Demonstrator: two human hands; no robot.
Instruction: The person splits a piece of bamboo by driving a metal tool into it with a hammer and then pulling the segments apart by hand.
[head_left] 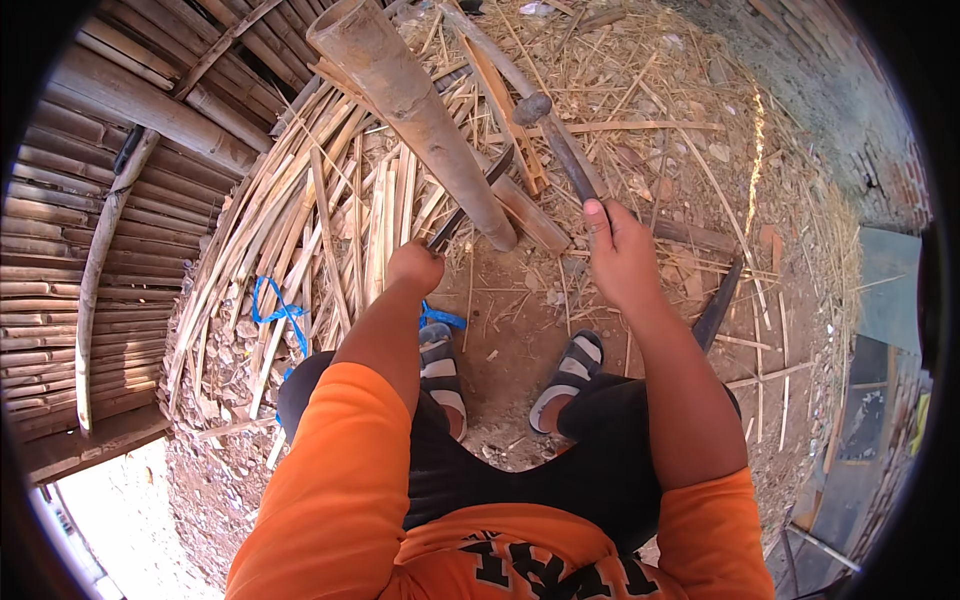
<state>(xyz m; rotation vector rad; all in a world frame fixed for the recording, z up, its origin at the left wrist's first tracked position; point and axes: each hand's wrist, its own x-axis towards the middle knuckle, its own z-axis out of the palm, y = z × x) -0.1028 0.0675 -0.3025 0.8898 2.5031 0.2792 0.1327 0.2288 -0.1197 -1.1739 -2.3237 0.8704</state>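
My left hand [415, 268] is closed around the handle end of a long dark-bladed knife [450, 228]. Its blade runs up and to the right, partly hidden by a thick bamboo pole [420, 120], and its tip shows on the pole's other side. I cannot tell whether blade and pole touch. The pole has a hollow upper end, and its lower end is near the ground ahead of my feet. In my right hand [622, 255] is a bamboo stick [570, 160] with a bulging knot, slanting away to the upper left.
Split bamboo strips [300, 200] lie heaped at left, with blue cord [280, 310] beside them. Ahead are a split bamboo piece [500, 110] and a short bamboo piece [535, 220]. A dark flat piece [718, 305] lies at right. A bamboo-slat wall [110, 250] borders the left.
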